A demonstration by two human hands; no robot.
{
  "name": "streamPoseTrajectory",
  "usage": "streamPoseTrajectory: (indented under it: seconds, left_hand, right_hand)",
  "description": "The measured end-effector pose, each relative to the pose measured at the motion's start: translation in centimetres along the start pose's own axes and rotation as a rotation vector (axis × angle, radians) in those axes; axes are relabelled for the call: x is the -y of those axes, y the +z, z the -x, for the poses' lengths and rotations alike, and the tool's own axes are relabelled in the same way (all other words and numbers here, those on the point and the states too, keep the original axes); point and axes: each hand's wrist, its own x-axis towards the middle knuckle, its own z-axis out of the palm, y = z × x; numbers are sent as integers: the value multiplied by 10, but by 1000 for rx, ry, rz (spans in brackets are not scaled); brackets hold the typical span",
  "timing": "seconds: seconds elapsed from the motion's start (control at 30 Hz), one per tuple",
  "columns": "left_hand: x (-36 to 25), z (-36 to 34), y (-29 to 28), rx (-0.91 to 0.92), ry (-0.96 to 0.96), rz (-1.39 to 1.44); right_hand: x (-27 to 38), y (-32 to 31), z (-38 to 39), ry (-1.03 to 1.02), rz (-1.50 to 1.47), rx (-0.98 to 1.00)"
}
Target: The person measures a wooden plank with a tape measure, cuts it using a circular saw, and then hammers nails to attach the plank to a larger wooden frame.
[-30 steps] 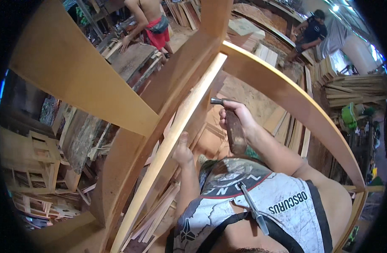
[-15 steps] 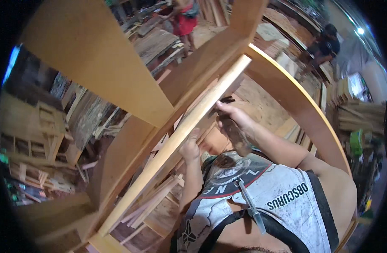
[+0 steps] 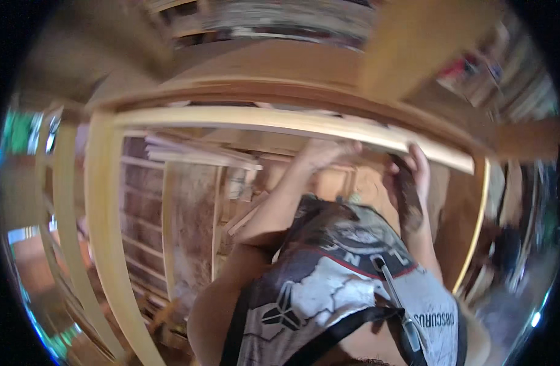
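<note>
A pale wooden strip (image 3: 249, 118) runs across in front of me, along the inside of a larger brown wooden frame (image 3: 274, 89). My left hand (image 3: 326, 152) is at the strip's near edge, right of its middle; most of its fingers are hidden or smeared by motion. Farther right, my right hand (image 3: 419, 169) is closed around a dark brown, worn wooden tool (image 3: 408, 204), its fingertips up near the strip. Blur hides the tool's exact kind.
An upright pale board (image 3: 106, 226) of the frame stands on the left, and a curved panel (image 3: 475, 226) closes the right side. Below lie several loose wood strips (image 3: 194, 155). A broad brown board (image 3: 414, 49) rises at the upper right.
My view has swung round, so the strip now lies nearly level instead of slanting. The right hand still holds the dark tool, and the left hand remains by the strip.
</note>
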Motion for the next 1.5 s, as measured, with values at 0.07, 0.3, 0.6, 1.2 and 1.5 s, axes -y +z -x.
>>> streamPoseTrajectory:
  seconds: [0.07,0.3,0.6,1.2,1.5]
  left_hand:
    - [12,11,-46,-58,130,-5]
    - [-10,54,-216,-746,609,1039]
    - [-63,35,-265,-1175,511,1040]
    - [-55,36,-269,-1172,473,1054]
    - [-60,35,-271,-1094,522,1042]
  right_hand:
    - [-4,4,0,-51,-96,-7]
    - [-12,-1,-9,-25,-260,224]
    - [-16,2,-9,-134,-236,238]
    - [-15,16,5,-125,-223,231]
    - [-18,21,4,-157,-205,101]
